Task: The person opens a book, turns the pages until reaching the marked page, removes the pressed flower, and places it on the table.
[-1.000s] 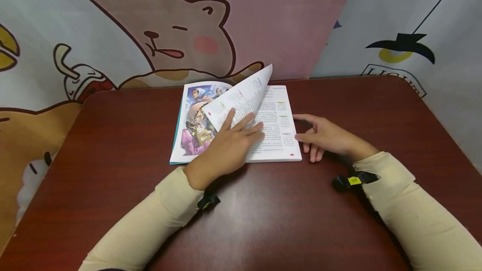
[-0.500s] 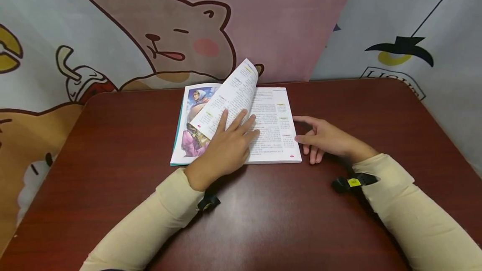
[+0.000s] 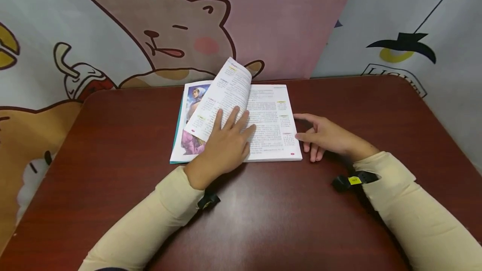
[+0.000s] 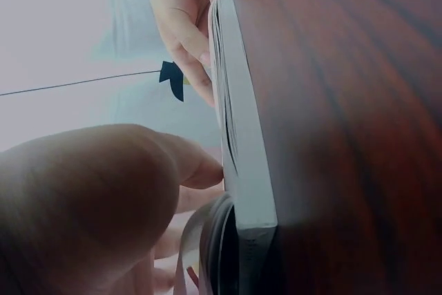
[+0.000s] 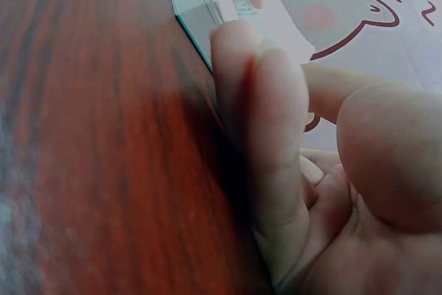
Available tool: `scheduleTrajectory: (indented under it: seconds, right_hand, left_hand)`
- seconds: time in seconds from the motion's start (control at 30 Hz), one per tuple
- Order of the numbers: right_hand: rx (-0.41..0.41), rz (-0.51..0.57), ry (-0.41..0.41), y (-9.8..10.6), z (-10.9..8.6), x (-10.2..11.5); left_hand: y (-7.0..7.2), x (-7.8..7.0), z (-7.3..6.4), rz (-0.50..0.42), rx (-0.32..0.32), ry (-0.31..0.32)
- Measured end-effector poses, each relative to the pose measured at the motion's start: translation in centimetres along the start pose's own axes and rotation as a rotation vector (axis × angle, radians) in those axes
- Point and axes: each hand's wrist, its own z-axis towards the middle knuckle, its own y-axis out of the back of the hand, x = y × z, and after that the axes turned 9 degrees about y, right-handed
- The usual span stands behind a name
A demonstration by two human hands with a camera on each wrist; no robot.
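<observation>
An open book (image 3: 269,120) lies on the table, a colour picture on its left page and printed text on its right. One curved page (image 3: 226,91) stands half turned over the left side, covering much of the picture. My left hand (image 3: 226,143) rests on the book near the spine, its fingers spread straight over the lower part of that page. By the right edge, my right hand (image 3: 325,135) has its thumb and forefinger at the page margin and its other fingers bent lower. The right wrist view shows its fingers (image 5: 276,115) near the book's corner.
A dark red-brown wooden table (image 3: 263,221) holds the book near its far edge. Behind it hangs a cartoon-printed backdrop (image 3: 278,24) with a bear. A black wrist camera (image 3: 342,183) sits under the right wrist, another (image 3: 208,201) under the left.
The half-turned page has swung leftward, from above the right page to over the left picture. My left hand has shifted slightly left with it. My right hand looks unmoved.
</observation>
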Motion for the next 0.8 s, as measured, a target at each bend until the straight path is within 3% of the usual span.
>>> scheduleTrajectory:
  seconds: [0.13,0.57,0.8]
  right_hand:
    - [0.005,0.007,-0.012,-0.03,0.01,-0.08]
    - [0.005,0.011,-0.031,-0.03,-0.03,-0.21]
    - [-0.019,-0.002,-0.021,-0.14,-0.03,-0.04]
  left_hand:
    - [0.00,-0.04,-0.05,0.007,0.040,0.040]
    - [0.00,-0.16,-0.14,-0.070,0.220,0.072]
    - [-0.01,-0.20,-0.15,-0.079,0.207,0.042]
